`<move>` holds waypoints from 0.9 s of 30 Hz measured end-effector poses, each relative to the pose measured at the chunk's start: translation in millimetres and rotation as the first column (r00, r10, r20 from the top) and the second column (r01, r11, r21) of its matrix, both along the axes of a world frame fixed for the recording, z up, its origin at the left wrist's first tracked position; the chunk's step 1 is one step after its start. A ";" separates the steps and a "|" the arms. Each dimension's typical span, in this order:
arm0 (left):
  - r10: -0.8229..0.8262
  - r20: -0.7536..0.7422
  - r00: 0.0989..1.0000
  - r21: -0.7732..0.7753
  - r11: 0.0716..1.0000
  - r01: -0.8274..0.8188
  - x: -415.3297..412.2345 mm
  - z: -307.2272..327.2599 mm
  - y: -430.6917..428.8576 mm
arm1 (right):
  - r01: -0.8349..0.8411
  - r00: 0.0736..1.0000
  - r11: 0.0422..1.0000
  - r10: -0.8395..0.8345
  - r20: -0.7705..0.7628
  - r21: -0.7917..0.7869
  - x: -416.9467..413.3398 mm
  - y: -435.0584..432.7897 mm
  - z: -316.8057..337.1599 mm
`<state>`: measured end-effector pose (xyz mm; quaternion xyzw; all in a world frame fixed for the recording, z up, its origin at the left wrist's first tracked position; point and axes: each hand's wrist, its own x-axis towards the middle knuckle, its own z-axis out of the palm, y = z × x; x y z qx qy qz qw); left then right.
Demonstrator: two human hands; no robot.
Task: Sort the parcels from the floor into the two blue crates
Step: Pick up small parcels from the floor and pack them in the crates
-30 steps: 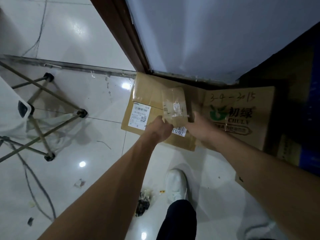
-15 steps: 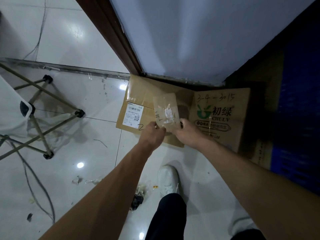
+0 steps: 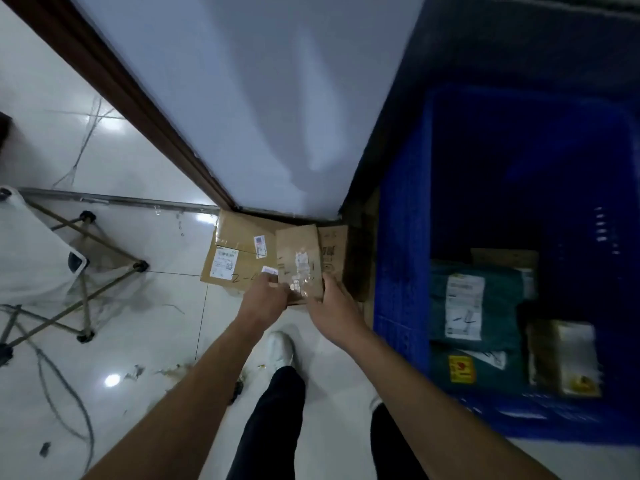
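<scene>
Above floor (image 3: 156, 323), parcel (image 3: 299, 258) held btwn L hand (image 3: 265, 299), R hand (image 3: 332, 315).

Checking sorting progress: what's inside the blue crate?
The blue crate holds green bagged parcels, a pale wrapped parcel and a brown box. Whatever lies beneath is covered.

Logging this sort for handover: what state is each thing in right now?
small brown parcel: held by both hands, not yet in a crate.
left hand: grips the parcel's lower left.
right hand: grips its lower right.
blue crate: open, partly filled.
green parcel: lying in the crate.
cardboard box: lying on the floor.
</scene>
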<state>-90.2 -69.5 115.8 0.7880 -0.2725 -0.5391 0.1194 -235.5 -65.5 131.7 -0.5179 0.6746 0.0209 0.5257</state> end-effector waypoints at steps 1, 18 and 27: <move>-0.024 -0.001 1.000 -0.011 1.000 0.024 -10.1 23.6 -1.4 | 0.015 1.000 1.000 -0.015 -0.010 -0.021 -11.3 2.5 23.1; -0.113 -0.342 0.933 -0.200 0.979 0.046 -239.3 271.7 -13.2 | 0.367 0.928 0.880 -0.327 0.176 -0.302 -255.1 34.7 253.6; -0.059 -0.485 0.873 -0.179 0.983 -0.032 -325.0 293.2 10.2 | 0.389 0.912 0.863 -0.313 0.265 -0.322 -355.7 60.2 281.7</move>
